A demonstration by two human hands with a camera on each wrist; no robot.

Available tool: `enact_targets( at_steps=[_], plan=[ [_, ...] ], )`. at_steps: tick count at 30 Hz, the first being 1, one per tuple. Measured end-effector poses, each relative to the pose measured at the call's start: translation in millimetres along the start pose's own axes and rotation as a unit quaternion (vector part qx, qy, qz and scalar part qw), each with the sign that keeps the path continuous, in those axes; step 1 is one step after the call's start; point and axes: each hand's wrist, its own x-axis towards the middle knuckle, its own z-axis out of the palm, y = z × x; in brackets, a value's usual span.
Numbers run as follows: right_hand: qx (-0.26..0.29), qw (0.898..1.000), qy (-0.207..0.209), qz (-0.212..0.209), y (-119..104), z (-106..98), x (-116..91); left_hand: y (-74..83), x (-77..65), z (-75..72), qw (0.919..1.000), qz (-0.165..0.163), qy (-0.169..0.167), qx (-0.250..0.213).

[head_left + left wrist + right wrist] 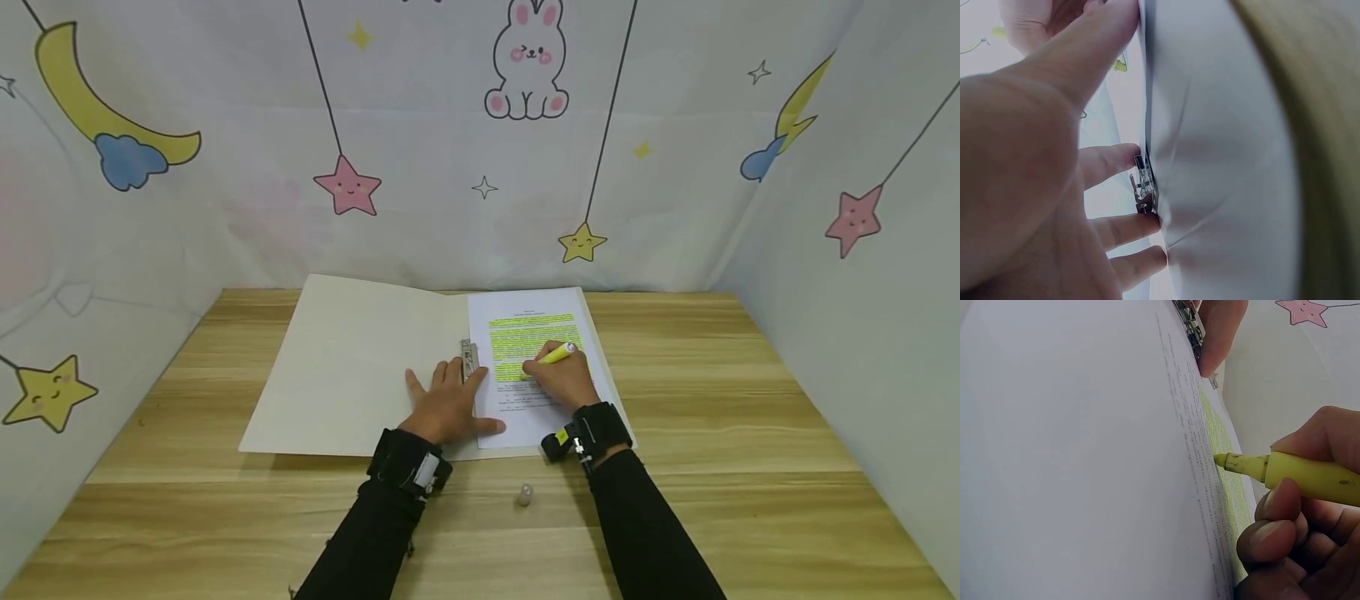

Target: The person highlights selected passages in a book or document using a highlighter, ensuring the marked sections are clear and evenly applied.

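A yellow highlighter (1316, 477) is pinched in my right hand (566, 379), its tip at the lower edge of the yellow-marked lines in the right wrist view. The printed sheet (517, 425) lies on the right side of an opened white folder (360, 358). Much of its upper text is highlighted; the lines below are plain. My left hand (447, 410) lies with fingers spread across the folder's spine, thumb on the sheet's left edge. Beside its fingertips sits the metal clip (1143, 184), partly hidden by the hand in the head view.
A small pale, rounded object (525, 494), perhaps a cap, sits on the wooden table (750, 467) in front of the folder, between the forearms. Behind and at both sides hangs a white cloth (427, 150) printed with stars, a moon and a rabbit.
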Motion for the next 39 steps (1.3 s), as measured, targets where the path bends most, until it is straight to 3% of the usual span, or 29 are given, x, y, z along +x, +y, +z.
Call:
enact_targets(
  at_steps=[39],
  plan=[
    [0.003,1.0,-0.003,0.0,0.3,-7.8,-0.8,-1.7,1.8,2.8,1.0,-0.001,-0.001,0.0]
  ],
)
